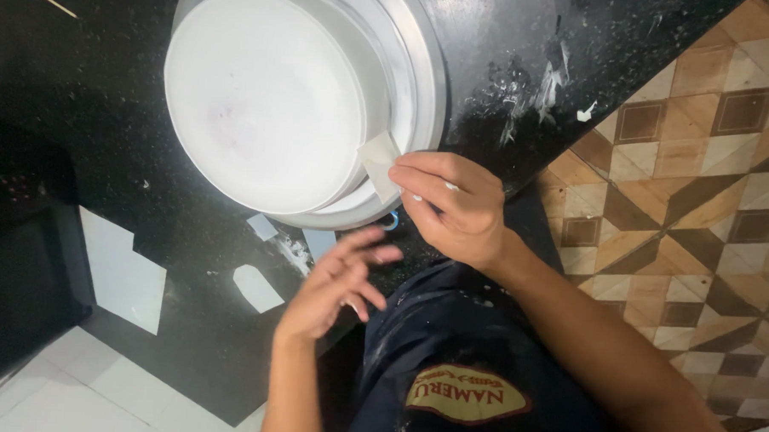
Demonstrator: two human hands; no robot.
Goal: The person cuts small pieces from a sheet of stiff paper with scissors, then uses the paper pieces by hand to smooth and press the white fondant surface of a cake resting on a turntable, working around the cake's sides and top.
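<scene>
My right hand has its grip pinched shut on a small white scraper, pressed to the side of the white cake on its metal turntable, upper centre. My left hand hovers open, empty, over the black counter.

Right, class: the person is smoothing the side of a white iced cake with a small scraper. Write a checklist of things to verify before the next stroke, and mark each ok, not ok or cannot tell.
1. Scraper held in the right hand: ok, pinched by the fingertips.
2. Scraper edge against the cake side: ok, it appears to touch the lower right edge.
3. Left hand away from the icing: ok, open, blurred, below the cake, holding nothing.
4. Cake centred on the metal turntable: cannot tell, rim only partly visible.
5. Black counter clean: not ok, white smears and paper scraps lie on it.
6. Top of the icing smooth: ok, no gouges visible.
</scene>
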